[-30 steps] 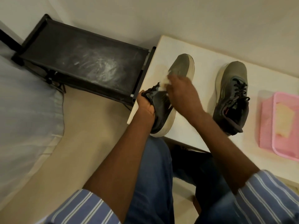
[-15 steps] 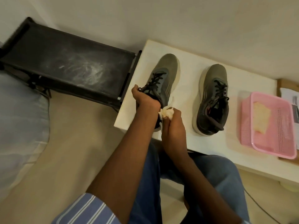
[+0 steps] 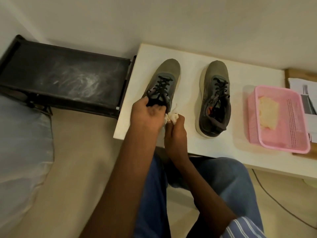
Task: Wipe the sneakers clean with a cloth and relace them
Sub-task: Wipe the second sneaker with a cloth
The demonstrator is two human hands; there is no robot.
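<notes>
Head view. A white table stands against a pale wall and bears two grey-green sneakers with black laces, toes pointing toward the wall. The left sneaker sits near the table's left edge, upright on its sole; its heel end is hidden behind the left hand, whose fingers are curled closed over the collar and the near end of the laces, gripping the shoe there. Just beside it, the right hand is closed around a small crumpled white cloth, which protrudes from the fist and lies against the right flank of the left sneaker's heel region; whether the cloth actually presses on the shoe cannot be told. The right sneaker stands well apart to the right, untouched, laced, its dark opening facing the camera. Farther right, near the table's right end, a pink perforated plastic basket holds a pale yellow cloth. Printed papers lie beyond the basket at the frame edge. To the left of the table a black low shelf, its top streaked with whitish dust, abuts the table's side. Blue jeans and striped shirt cuffs show below; bedding occupies the lower left.
</notes>
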